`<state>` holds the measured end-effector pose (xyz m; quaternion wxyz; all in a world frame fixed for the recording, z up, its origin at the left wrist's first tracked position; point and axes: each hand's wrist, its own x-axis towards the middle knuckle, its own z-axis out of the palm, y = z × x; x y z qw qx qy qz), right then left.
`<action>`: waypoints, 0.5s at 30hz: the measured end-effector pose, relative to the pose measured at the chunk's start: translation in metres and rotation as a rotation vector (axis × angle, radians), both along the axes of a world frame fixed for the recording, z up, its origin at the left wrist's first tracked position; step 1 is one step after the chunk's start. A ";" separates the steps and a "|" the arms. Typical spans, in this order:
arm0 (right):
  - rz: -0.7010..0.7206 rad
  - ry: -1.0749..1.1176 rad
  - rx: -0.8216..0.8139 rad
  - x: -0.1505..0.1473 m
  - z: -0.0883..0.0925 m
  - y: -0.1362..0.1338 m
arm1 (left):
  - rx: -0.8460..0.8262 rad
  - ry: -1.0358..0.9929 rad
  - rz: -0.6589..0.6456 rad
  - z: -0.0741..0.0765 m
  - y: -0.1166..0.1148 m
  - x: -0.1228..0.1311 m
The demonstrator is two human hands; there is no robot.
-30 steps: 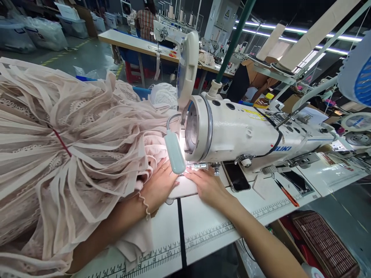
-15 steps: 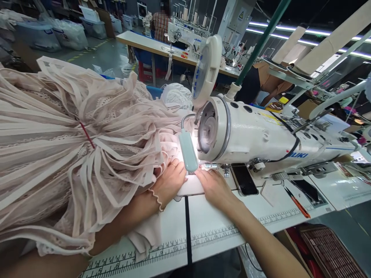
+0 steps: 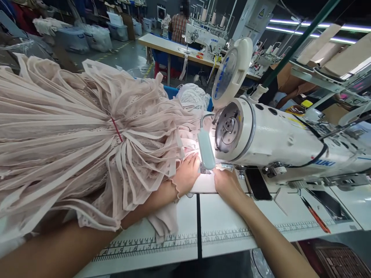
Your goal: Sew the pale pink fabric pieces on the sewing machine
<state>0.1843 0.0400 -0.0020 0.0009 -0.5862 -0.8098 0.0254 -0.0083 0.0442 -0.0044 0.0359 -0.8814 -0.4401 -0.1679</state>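
My left hand is beside the needle area of a white sewing machine, fingers bent down on pale pink fabric. A wavy band circles that wrist. My right hand lies on the other side of the needle area, its fingers closed; what they pinch is hidden. A small pale green lamp hangs between the hands and covers the needle. A big bundle of beige lace-edged garments, bound with a red tie, lies over my left forearm.
A phone and orange-handled tweezers lie right of my right hand. The table edge bears a printed ruler. The machine's round cover stands open. Behind are another sewing table and a seated person.
The view has shifted, so everything sits further right. My left hand has drawn back slightly from the needle area. My right fingers are more curled. The disc in the machine head, blurred before, is sharp.
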 end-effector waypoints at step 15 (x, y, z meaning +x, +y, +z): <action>0.238 -0.045 0.265 0.010 -0.006 -0.012 | -0.213 -0.103 -0.020 -0.002 0.011 -0.001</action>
